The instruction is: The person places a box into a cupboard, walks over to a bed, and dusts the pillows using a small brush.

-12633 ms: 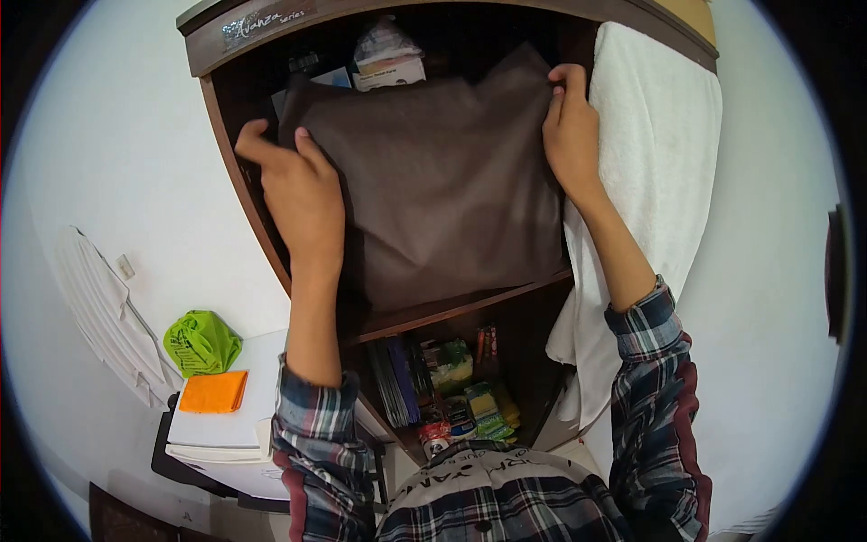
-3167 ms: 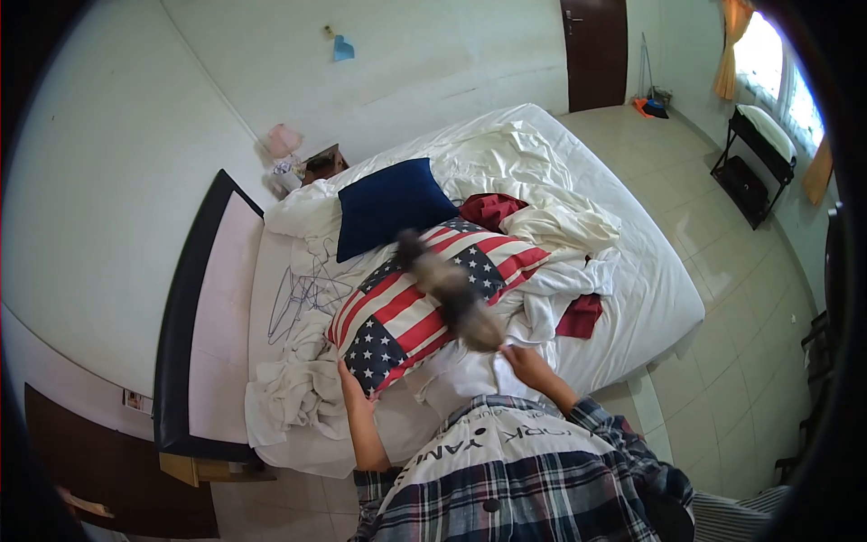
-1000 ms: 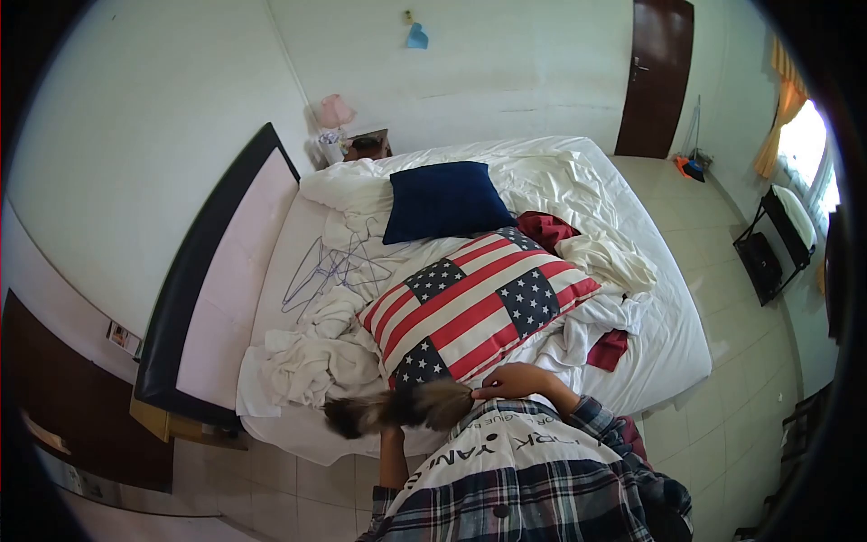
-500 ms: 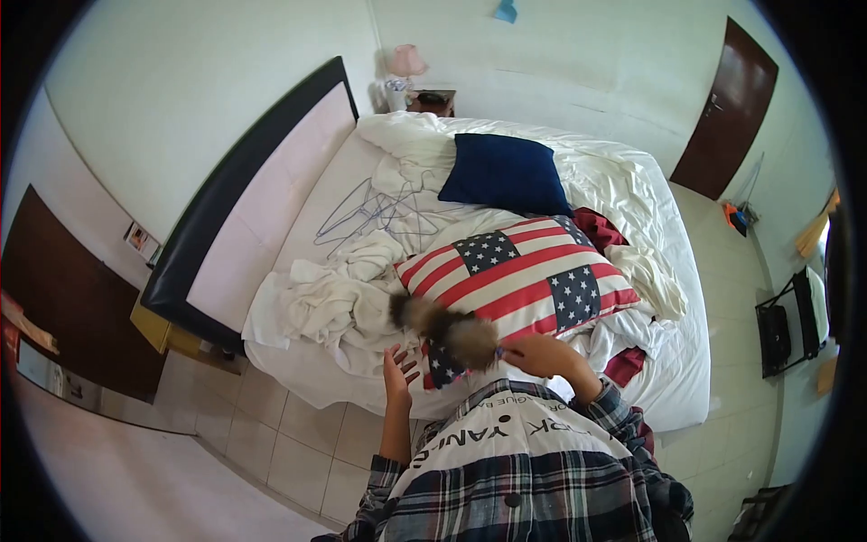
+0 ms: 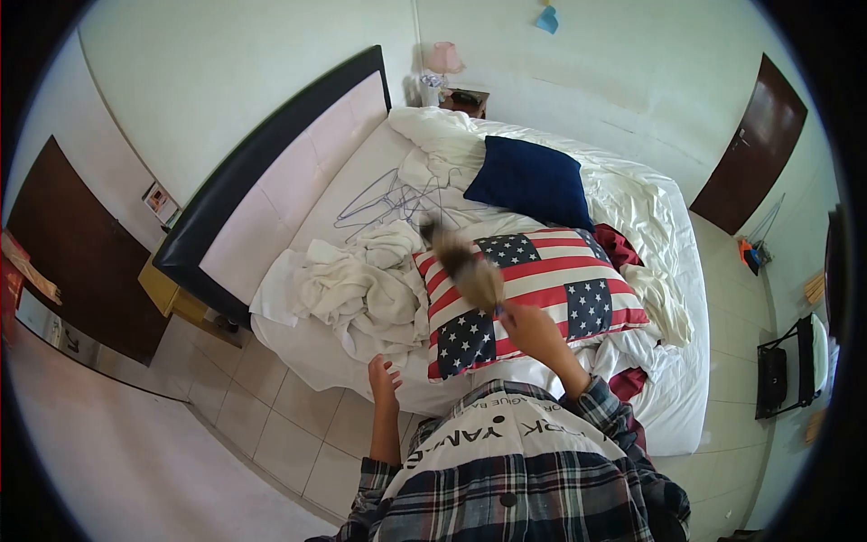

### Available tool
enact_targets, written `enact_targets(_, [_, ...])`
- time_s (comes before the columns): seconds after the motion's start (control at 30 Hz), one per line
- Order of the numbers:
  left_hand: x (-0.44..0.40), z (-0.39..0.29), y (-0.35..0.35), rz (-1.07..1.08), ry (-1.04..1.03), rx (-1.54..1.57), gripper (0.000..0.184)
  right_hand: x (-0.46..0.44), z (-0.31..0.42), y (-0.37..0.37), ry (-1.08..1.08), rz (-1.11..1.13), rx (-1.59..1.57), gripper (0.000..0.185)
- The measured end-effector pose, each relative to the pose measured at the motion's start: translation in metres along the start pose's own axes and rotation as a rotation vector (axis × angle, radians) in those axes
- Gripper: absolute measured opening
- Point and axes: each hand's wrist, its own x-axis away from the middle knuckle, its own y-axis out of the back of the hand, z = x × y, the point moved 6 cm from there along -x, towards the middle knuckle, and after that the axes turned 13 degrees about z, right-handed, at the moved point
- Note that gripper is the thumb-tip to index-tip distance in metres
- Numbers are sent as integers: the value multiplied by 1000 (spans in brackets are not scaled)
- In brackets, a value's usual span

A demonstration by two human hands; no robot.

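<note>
My right hand (image 5: 535, 332) is closed around the handle end of a brown feather duster (image 5: 462, 269), slightly blurred by motion. The duster points up and to the left, over a cushion with a stars-and-stripes print (image 5: 585, 305). Near the bed's front edge, my left hand (image 5: 384, 375) holds nothing, its fingers loosely bent and apart. A heap of white cloth (image 5: 361, 294) lies on the bed just beyond it. Behind the printed cushion rests a dark blue cushion (image 5: 531, 182).
Several wire hangers (image 5: 393, 203) lie on the bed (image 5: 673, 388) toward its padded headboard (image 5: 275, 185). Crumpled white bedding (image 5: 637, 212) and dark red cloth (image 5: 617, 244) are around the cushions. A pink lamp (image 5: 445, 58) stands in the far corner, and a black bag (image 5: 772, 379) at the right.
The feather duster has swung up and away from me, off the printed cushion's near left corner. My right hand has moved forward, and my left hand's fingers have curled a little.
</note>
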Motion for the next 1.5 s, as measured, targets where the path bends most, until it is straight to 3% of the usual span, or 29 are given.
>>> enact_targets(0.03, [0,0,-7,16,-10,-17,53,-2,-12,-21,69,54,106,31])
enact_targets(0.13, [-5,3,-23,59,-56,-79,49,12,26,-12,-303,882,-135,36])
enact_targets(0.17, [-19,14,-22,70,-83,-101,47,13,31,-15,-199,894,-179,34])
enact_targets(0.23, [-21,10,-24,75,-139,-130,45,21,34,-27,12,907,-266,30])
enact_targets(0.3, [-7,-4,-29,61,-194,-138,43,20,23,-29,151,645,-263,30])
enact_targets(0.37, [-9,-16,-24,63,-412,-32,38,27,46,11,198,384,-186,29])
enact_targets(0.43, [9,-41,-22,-44,-261,-49,37,29,46,29,23,244,-200,28])
enact_targets(0.53, [2,-45,-12,-93,-296,-149,37,28,53,60,-156,37,-238,27])
enact_targets(0.63, [0,-40,-18,-5,-169,-131,40,24,34,41,-199,57,-147,28])
enact_targets(0.73, [-3,-26,-33,120,-77,-138,39,24,4,-11,-113,234,70,34])
enact_targets(0.83, [-11,-9,-45,227,-102,-166,37,30,24,-6,-77,527,-38,36])
enact_targets(0.87, [-23,-1,-41,263,-239,-184,32,32,33,-3,13,535,-174,35])
enact_targets(0.97, [-16,-11,-40,202,-272,-212,36,30,54,22,-17,426,-263,29])
enact_targets(1.0, [5,-32,-48,97,-247,-106,34,25,54,24,16,263,-299,28])
enact_targets(1.13, [-13,-31,-21,5,-196,-247,42,-4,54,31,-54,-32,-239,33])
enact_targets(1.23, [-5,-33,-28,60,-77,-200,42,-24,27,-3,-203,119,-52,30])
enact_targets(1.33, [-3,-22,-37,112,-27,-245,43,-17,17,-33,-119,380,-8,33])
enact_targets(1.43, [-28,3,-32,142,-99,-204,47,13,48,2,-134,701,-336,35])
enact_targets(1.47, [-30,7,-31,113,-81,-204,48,12,27,-26,76,494,-270,34])
enact_targets(1.5, [-19,-2,-38,83,-62,-204,50,20,23,-22,55,417,-293,33])
